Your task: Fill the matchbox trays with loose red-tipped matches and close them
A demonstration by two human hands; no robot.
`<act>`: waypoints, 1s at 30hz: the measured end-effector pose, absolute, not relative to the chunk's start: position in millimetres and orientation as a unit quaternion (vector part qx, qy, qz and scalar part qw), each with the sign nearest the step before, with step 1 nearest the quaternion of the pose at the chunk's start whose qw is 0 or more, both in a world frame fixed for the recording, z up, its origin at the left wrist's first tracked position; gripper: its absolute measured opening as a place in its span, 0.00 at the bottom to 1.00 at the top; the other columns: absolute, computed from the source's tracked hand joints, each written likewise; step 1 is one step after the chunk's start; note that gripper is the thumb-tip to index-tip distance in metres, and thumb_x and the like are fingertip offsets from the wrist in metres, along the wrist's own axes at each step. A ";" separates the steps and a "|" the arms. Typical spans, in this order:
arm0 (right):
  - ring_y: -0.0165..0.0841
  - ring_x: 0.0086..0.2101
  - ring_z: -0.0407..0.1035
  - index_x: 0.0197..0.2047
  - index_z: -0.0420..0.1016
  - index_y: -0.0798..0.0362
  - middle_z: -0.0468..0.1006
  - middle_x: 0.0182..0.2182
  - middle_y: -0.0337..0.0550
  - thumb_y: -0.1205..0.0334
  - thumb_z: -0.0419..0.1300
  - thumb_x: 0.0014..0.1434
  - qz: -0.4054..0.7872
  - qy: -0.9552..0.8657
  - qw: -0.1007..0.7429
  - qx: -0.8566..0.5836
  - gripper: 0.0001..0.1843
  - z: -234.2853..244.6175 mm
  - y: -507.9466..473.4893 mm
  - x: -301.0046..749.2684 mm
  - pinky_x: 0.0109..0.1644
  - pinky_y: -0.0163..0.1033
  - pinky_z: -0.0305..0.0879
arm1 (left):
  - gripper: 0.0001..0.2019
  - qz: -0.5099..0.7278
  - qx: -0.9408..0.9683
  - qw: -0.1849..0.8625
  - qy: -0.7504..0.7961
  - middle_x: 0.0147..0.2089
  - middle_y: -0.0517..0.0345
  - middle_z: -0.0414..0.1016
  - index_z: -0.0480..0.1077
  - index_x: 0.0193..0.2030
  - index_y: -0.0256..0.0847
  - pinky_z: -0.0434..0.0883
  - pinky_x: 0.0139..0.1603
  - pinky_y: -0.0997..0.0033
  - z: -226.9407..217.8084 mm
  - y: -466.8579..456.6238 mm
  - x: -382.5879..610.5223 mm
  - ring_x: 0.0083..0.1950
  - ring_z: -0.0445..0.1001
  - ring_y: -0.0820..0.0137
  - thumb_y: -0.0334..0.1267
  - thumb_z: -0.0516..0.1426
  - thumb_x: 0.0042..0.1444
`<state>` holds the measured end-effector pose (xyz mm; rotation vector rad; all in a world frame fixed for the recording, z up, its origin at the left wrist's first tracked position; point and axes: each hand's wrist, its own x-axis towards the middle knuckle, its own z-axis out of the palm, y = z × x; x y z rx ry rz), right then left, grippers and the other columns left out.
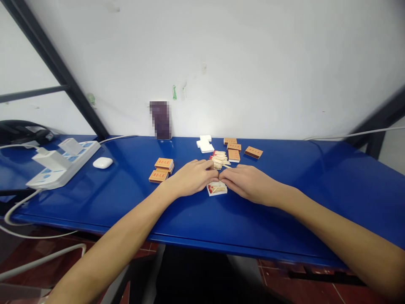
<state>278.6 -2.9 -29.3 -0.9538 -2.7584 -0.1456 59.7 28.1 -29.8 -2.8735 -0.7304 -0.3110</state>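
Observation:
My left hand [192, 177] and my right hand [248, 181] meet fingertip to fingertip over a small white matchbox tray [217, 188] holding red-tipped matches on the blue table [126, 198]. Both hands' fingers are curled and pinched together at the near edge of a loose pile of matches [220, 159]; what they pinch is too small to make out. Orange matchboxes [163, 169] lie stacked left of my left hand, and more orange matchboxes [236, 150] sit behind the pile.
White empty trays [205, 144] lie at the back centre. A white power strip [61, 162] with plugs and cables sits at the far left, a white earbud case [102, 162] beside it. A dark blurred object [161, 120] leans against the wall.

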 end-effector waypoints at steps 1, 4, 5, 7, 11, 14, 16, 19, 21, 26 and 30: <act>0.32 0.27 0.63 0.37 0.71 0.53 0.76 0.30 0.42 0.63 0.46 0.70 -0.041 -0.939 0.112 -0.323 0.15 -29.0 -2.7 279.2 0.34 0.38 0.53 | 0.15 -0.107 -0.960 0.077 -0.247 0.44 0.53 0.69 0.73 0.44 0.40 0.63 0.41 0.67 -29.8 28.0 59.4 0.39 0.69 0.68 0.39 0.46 0.69; 0.32 0.27 0.64 0.37 0.70 0.53 0.76 0.30 0.41 0.62 0.46 0.70 -0.020 -0.938 0.119 -0.326 0.14 -27.5 -2.7 280.7 0.34 0.38 0.53 | 0.15 -0.119 -0.959 0.071 -0.248 0.44 0.52 0.68 0.73 0.45 0.40 0.64 0.41 0.66 -29.3 27.6 59.3 0.39 0.68 0.68 0.39 0.46 0.69; 0.32 0.27 0.64 0.36 0.70 0.53 0.76 0.29 0.42 0.62 0.46 0.70 -0.019 -0.937 0.119 -0.329 0.14 -26.9 -2.9 280.9 0.34 0.38 0.53 | 0.15 -0.124 -0.959 0.070 -0.247 0.44 0.52 0.68 0.73 0.45 0.40 0.64 0.41 0.66 -28.9 27.5 59.5 0.39 0.68 0.68 0.40 0.46 0.69; 0.32 0.27 0.63 0.35 0.69 0.53 0.75 0.29 0.42 0.62 0.46 0.70 -0.028 -0.935 0.112 -0.335 0.14 -26.1 -3.4 280.5 0.34 0.38 0.53 | 0.15 -0.130 -0.958 0.065 -0.246 0.44 0.52 0.68 0.73 0.44 0.40 0.64 0.41 0.66 -28.1 27.4 59.9 0.40 0.68 0.68 0.40 0.46 0.69; 0.32 0.26 0.60 0.33 0.67 0.53 0.73 0.27 0.41 0.63 0.47 0.68 -0.048 -0.930 0.104 -0.349 0.14 -25.8 -4.4 277.8 0.33 0.38 0.52 | 0.15 -0.129 -0.960 0.041 -0.246 0.44 0.52 0.69 0.73 0.44 0.39 0.65 0.43 0.66 -26.0 26.4 60.3 0.40 0.69 0.68 0.39 0.46 0.69; 0.31 0.26 0.60 0.32 0.66 0.52 0.71 0.25 0.39 0.64 0.49 0.66 -0.023 -0.922 0.113 -0.370 0.11 -25.9 -4.6 276.2 0.31 0.37 0.51 | 0.16 -0.137 -0.960 0.032 -0.241 0.44 0.52 0.70 0.73 0.44 0.39 0.65 0.45 0.66 -24.7 25.4 60.4 0.41 0.69 0.68 0.39 0.45 0.69; 0.31 0.25 0.60 0.32 0.66 0.52 0.70 0.24 0.38 0.64 0.50 0.65 0.003 -0.916 0.126 -0.382 0.10 -26.1 -4.6 275.9 0.30 0.36 0.50 | 0.16 -0.143 -0.960 0.034 -0.240 0.44 0.52 0.70 0.74 0.45 0.39 0.65 0.45 0.66 -24.5 25.2 60.5 0.42 0.69 0.68 0.39 0.45 0.69; 0.30 0.25 0.60 0.32 0.66 0.52 0.69 0.23 0.37 0.65 0.51 0.63 0.041 -0.907 0.151 -0.390 0.08 -26.4 -4.7 275.9 0.30 0.35 0.50 | 0.16 -0.153 -0.959 0.047 -0.236 0.42 0.52 0.71 0.74 0.44 0.38 0.65 0.45 0.66 -25.5 25.8 60.6 0.41 0.69 0.68 0.39 0.46 0.69; 0.29 0.24 0.59 0.32 0.66 0.52 0.68 0.23 0.36 0.65 0.51 0.63 0.068 -0.901 0.168 -0.393 0.07 -26.7 -4.8 275.9 0.30 0.35 0.50 | 0.16 -0.159 -0.957 0.059 -0.234 0.41 0.52 0.71 0.75 0.43 0.38 0.65 0.44 0.66 -26.4 26.4 60.7 0.40 0.69 0.68 0.39 0.46 0.69; 0.27 0.22 0.58 0.33 0.66 0.52 0.67 0.22 0.33 0.65 0.51 0.62 0.155 -0.878 0.206 -0.403 0.06 -27.3 -5.4 275.4 0.29 0.34 0.52 | 0.16 -0.175 -0.956 0.068 -0.226 0.40 0.53 0.73 0.74 0.41 0.38 0.63 0.42 0.68 -26.2 26.5 61.0 0.39 0.69 0.70 0.40 0.47 0.70; 0.27 0.22 0.57 0.33 0.68 0.52 0.65 0.21 0.33 0.64 0.52 0.61 0.233 -0.844 0.249 -0.414 0.07 -27.6 -5.8 273.5 0.27 0.33 0.53 | 0.16 -0.184 -0.954 0.075 -0.225 0.39 0.55 0.74 0.74 0.41 0.38 0.62 0.41 0.68 -23.8 25.6 61.0 0.39 0.69 0.70 0.41 0.46 0.70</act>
